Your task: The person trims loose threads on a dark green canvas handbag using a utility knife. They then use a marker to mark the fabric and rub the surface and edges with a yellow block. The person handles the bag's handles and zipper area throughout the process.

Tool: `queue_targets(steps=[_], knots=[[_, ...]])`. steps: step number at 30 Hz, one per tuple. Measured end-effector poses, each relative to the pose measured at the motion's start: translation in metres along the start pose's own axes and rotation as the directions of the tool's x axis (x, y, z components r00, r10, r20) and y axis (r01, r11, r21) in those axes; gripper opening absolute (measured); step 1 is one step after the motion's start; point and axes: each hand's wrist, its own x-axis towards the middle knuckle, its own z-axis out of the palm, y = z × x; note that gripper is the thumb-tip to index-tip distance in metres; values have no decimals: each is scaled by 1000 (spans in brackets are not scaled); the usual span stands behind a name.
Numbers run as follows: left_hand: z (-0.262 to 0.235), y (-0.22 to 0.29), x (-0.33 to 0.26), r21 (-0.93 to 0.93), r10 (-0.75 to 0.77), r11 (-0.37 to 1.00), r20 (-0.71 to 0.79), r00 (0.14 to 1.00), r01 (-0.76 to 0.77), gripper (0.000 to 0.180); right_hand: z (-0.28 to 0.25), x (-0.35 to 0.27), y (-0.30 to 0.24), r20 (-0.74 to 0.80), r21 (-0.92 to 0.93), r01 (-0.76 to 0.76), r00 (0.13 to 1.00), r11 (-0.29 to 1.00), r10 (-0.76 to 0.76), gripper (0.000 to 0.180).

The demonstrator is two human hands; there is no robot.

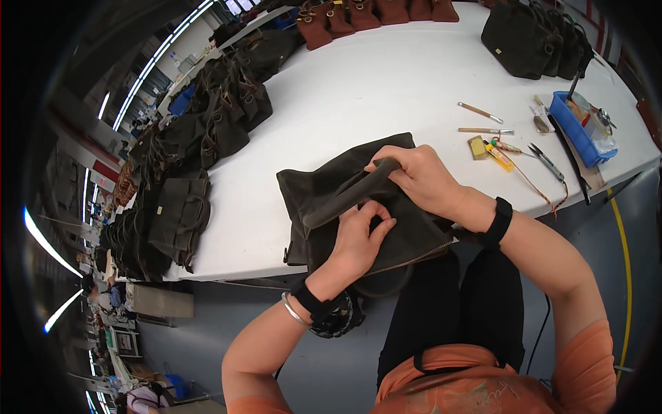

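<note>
Hands work a dark bag [324, 190] at the table's [386, 83] near edge: right hand [420, 178] grips its handle [355, 195], left hand [358, 238] pinches the fabric, steadying it.

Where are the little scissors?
In the head view, the scissors lie on the white table, to the person's right, between the yellow lighter and the blue tray.

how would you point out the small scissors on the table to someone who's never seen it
Start at the white table and find the blue tray by its right edge. Just left of the tray lie the small scissors, dark and slim, beside a yellow tube, the only two-bladed tool among the wooden-handled ones.
</note>
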Motion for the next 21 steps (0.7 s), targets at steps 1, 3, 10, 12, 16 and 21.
queue_targets(steps=[1,3,10,12,16,21], knots=[[3,1,0,58,43,997,-30,999,-42,16,1,-1,1,-11,4,5,1000,1000,-5,15],[1,6,-6,44,84,996,-55,995,-82,11,6,-3,2,-32,42,26,999,999,-25,11],[10,41,-30,-255,-107,960,27,994,111,18,6,-11,9,-12,-16,-29,1000,999,29,27],[12,42,-28,-225,-126,967,-9,992,121,20,10,-14,11,-20,-17,-24,1000,1000,24,28],[12,32,-22,-41,-46,998,96,994,50,14,11,-19,16,-6,-52,-5,1000,999,5,15],[1,34,-28,-55,20,998,148,989,-12,13,12,-19,17,10,-78,-24,1000,997,25,16]])
